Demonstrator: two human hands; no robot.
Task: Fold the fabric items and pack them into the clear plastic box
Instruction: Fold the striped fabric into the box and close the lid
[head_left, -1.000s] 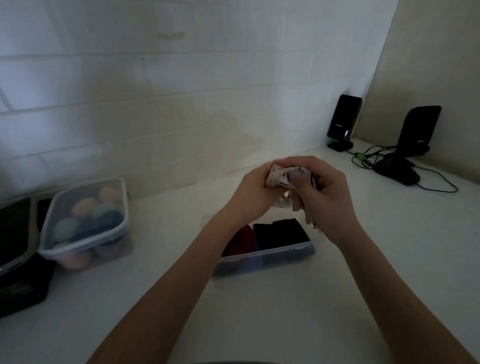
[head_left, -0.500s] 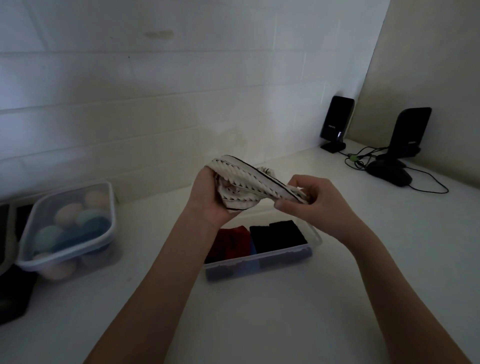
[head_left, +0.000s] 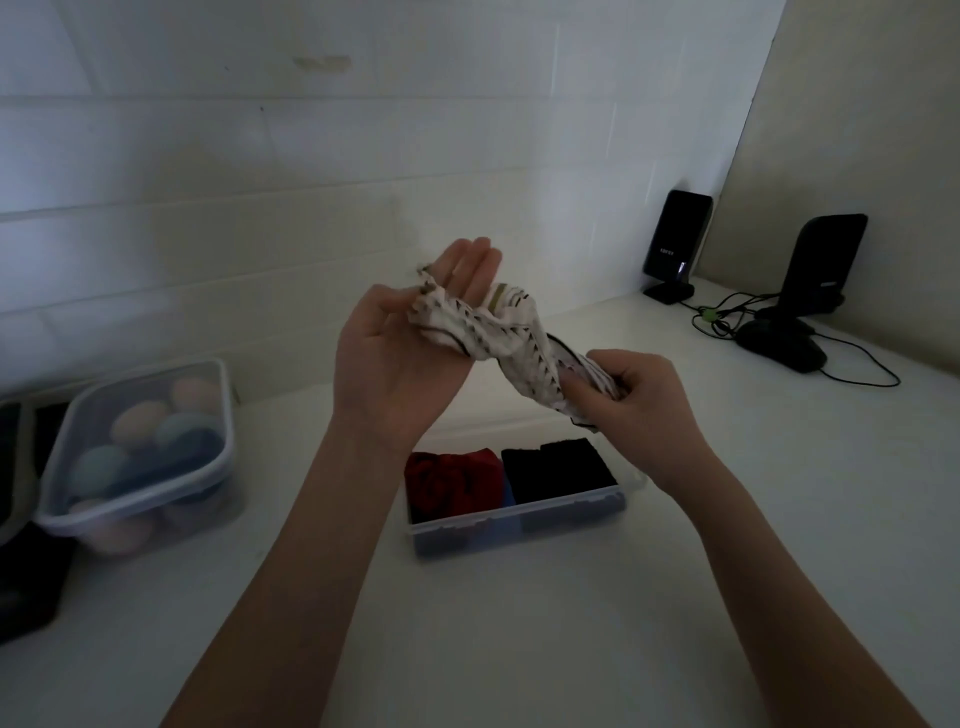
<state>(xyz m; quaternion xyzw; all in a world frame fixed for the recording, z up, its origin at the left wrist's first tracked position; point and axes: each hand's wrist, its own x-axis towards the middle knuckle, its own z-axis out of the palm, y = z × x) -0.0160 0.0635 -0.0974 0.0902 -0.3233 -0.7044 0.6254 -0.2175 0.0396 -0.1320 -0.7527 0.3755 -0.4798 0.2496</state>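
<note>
- Over at the far left of the worktop (head_left: 571, 649) stands a lidded tub (head_left: 137, 457) of pastel balls, well apart from the work and no part of it.
- Left hand (head_left: 410, 358) is raised palm-up, fingers (head_left: 470, 265) spread flat and apart; one end of the sock (head_left: 498, 338) lies draped over the palm, seemingly pinned by the thumb rather than clamped in a fist, though the thumb's hold is partly hidden.
- Sock, pale with dark dashes, hangs in the air between both hands, above the box and not touching it. Its long axis runs from upper left down to lower right, with a twist near the middle.
- Box (head_left: 519, 512) sits on the worktop just below and between the wrists. It holds a red item (head_left: 449, 475) on the left and a black item (head_left: 558, 465) on the right, with a sliver of blue between them.
- Right hand (head_left: 631, 400) has its grip closed on the sock's lower end, fingers curled round it.
- Judgement: the step in hand is the fold itself. The right hand's end is the lower one and nearer the box, so bringing it up to the left palm would halve the sock along its length. The twist probably wants undoing first.
- Room in the box looks tight; the far part is hidden behind the hands.
</note>
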